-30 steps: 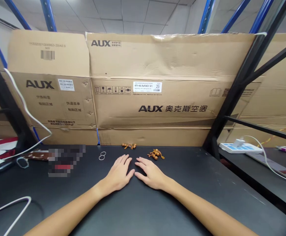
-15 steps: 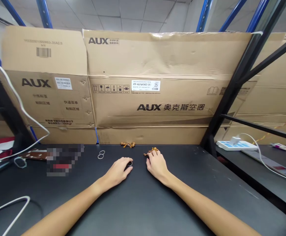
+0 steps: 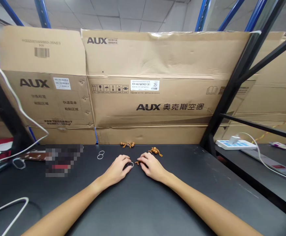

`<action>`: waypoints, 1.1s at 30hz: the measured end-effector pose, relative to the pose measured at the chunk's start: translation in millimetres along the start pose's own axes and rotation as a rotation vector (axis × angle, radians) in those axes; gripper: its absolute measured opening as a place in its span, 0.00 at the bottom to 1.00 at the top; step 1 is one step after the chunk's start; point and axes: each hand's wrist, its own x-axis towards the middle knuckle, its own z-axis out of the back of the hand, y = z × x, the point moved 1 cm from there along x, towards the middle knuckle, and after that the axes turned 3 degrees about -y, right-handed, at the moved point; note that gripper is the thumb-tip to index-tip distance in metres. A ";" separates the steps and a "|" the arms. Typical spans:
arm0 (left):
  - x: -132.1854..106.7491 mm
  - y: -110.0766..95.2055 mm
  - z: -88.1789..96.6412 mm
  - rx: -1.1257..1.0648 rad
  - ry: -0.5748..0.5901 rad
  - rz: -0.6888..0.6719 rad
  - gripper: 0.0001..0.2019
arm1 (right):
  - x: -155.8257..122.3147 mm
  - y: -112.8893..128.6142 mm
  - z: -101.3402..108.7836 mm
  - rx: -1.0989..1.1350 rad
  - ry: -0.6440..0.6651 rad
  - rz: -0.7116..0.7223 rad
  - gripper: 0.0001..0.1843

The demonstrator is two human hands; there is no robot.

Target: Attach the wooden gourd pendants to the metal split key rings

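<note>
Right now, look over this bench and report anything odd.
The big cardboard carton behind the table is creased and crumpled along its top edge, so it looks damaged. On the black table, a small ring lies loose at the left hand's fingertips.

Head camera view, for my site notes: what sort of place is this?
Likely a warehouse work area: blue steel racking, large AUX air-conditioner cartons, and a black workbench.

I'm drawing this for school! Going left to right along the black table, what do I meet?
Two rings → left hand → ring → right hand → power strip
</note>
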 end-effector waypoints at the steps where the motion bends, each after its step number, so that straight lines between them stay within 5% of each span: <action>1: 0.3 0.5 -0.2 0.000 0.007 0.000 0.09 | 0.0 -0.2 -0.2 0.002 0.005 0.000 0.11; 13: 1.0 -9.9 7.4 0.201 0.019 -0.150 0.11 | 1.4 1.5 -1.7 0.040 0.012 -0.016 0.08; 33: 3.6 -11.0 6.3 0.245 0.048 -0.094 0.09 | 2.1 2.3 -0.5 0.029 0.021 -0.022 0.08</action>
